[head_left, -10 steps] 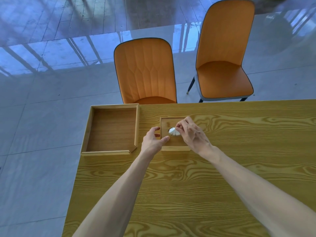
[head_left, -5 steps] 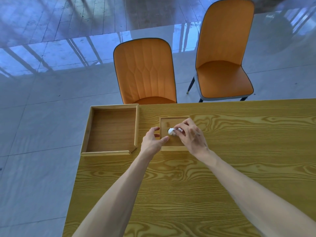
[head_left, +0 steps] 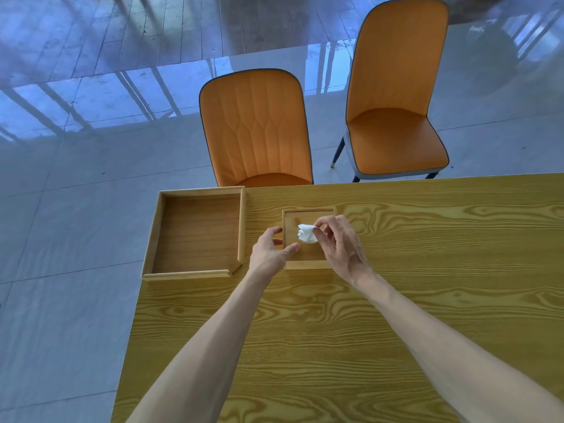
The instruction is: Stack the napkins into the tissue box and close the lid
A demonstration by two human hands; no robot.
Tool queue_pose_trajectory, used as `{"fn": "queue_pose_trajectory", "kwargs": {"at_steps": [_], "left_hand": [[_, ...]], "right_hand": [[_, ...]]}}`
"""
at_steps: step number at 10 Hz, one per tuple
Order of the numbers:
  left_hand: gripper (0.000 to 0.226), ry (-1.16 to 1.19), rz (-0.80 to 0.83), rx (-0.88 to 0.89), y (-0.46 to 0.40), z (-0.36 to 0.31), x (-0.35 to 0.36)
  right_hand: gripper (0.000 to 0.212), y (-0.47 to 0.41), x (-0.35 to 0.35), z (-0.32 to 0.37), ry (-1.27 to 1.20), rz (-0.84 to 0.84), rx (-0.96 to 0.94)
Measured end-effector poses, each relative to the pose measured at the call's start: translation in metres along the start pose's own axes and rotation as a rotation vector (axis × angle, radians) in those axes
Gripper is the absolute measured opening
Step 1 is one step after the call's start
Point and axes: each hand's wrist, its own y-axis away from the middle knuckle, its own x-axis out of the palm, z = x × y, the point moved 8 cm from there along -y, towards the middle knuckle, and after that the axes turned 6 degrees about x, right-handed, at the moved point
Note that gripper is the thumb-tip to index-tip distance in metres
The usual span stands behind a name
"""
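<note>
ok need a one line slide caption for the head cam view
Right hand pinches a white napkin above the closed tissue box while the left hand steadies it.

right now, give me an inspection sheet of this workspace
surface: wooden table, bare grain in front.
job's things: small wooden tissue box, lid on; white napkin sticking up from its top.
clutter: open wooden tray at the table's far left corner, nothing in it.
grippers: left hand rests open against the box's left side; right hand pinches the napkin.
cables: nothing seen.
surroundings: two orange chairs beyond the table, glossy tiled floor.
</note>
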Motion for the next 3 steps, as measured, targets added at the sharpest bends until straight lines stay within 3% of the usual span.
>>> {"fn": "queue_pose_trajectory", "kwargs": {"at_steps": [3], "left_hand": [[0.067,-0.041,0.046,0.013,0.002,-0.003,0.000]], "right_hand": [[0.019,-0.001,-0.011,0.005,-0.160,-0.026,0.085]]}}
